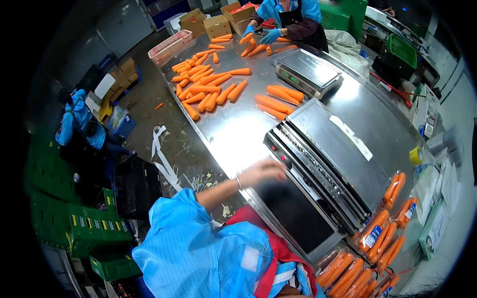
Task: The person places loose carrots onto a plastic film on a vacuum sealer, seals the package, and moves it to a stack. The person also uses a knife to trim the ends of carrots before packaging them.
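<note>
Head view: left grip (262, 171) too blurred to tell; carrots (284, 93) at its one o'clock, likely stiff, best held mid-length.

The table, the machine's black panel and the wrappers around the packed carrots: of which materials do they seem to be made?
Table: probably stainless steel, smooth and shiny; it is silvery grey with bright glare.
Black panel: dark and fairly matte; coated metal or plastic, I cannot tell which.
Wrappers: most likely thin, glossy plastic film; they are see-through with small highlights.
</note>
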A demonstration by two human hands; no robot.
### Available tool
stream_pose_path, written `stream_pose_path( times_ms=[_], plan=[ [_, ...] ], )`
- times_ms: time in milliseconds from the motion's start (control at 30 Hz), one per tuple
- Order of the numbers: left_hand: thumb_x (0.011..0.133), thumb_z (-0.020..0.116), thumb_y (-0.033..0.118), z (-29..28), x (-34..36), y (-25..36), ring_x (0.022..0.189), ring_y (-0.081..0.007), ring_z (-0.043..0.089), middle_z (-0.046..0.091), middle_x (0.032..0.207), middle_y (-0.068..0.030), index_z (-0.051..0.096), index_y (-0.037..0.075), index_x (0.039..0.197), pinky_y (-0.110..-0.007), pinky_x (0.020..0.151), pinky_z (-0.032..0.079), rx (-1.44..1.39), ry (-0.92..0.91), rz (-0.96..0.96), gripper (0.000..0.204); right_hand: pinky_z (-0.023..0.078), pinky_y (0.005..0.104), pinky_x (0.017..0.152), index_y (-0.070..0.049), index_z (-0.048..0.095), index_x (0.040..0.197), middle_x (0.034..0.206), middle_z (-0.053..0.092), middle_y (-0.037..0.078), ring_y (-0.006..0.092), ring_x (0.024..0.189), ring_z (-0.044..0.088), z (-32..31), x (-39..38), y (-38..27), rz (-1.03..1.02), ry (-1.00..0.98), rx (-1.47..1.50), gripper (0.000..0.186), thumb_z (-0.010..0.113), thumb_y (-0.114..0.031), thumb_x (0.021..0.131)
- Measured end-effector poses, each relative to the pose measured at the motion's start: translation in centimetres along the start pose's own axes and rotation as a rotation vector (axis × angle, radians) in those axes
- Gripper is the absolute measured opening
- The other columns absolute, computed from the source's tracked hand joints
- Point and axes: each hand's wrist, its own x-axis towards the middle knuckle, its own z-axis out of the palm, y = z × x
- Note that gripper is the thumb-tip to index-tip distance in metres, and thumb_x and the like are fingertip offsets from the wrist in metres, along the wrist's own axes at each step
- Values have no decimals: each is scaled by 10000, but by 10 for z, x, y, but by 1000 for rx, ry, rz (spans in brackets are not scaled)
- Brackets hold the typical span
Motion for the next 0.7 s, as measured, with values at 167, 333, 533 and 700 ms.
stream_pose_path(
  times_ms=[167,333,533,700],
  plan=[
    [747,695,256,-161,109,7,1173,-307,469,489,1271,-143,356,106,1350,-412,973,374,1149,243,210,709,454,342,774,10,586,1108,994,605,163,269,830,564,30,-20,-87,-63,-73,-55,341,510,-231,880],
    [622,777,271,-232,240,-33,1313,-278,297,280,1432,-137,222,110,1405,-491,1030,277,1688,-89,285,974,448,334,791,11,582,1129,987,607,156,266,835,560,50,-58,-160,-30,-101,-177,363,481,-242,890],
    [574,800,292,-245,304,-57,1243,-296,373,397,1304,-136,272,143,1367,-489,1011,305,1654,-349,158,964,453,351,842,16,581,1114,1028,599,169,298,896,571,37,-100,-170,-560,-24,-232,377,500,-281,896],
    [528,815,287,-263,272,-70,1162,-325,423,438,1209,-140,356,142,1283,-503,978,336,1659,-239,448,896,449,330,804,15,584,1085,992,596,147,264,863,562,76,-90,-234,-144,-21,-173,342,505,-261,898]
  ],
)
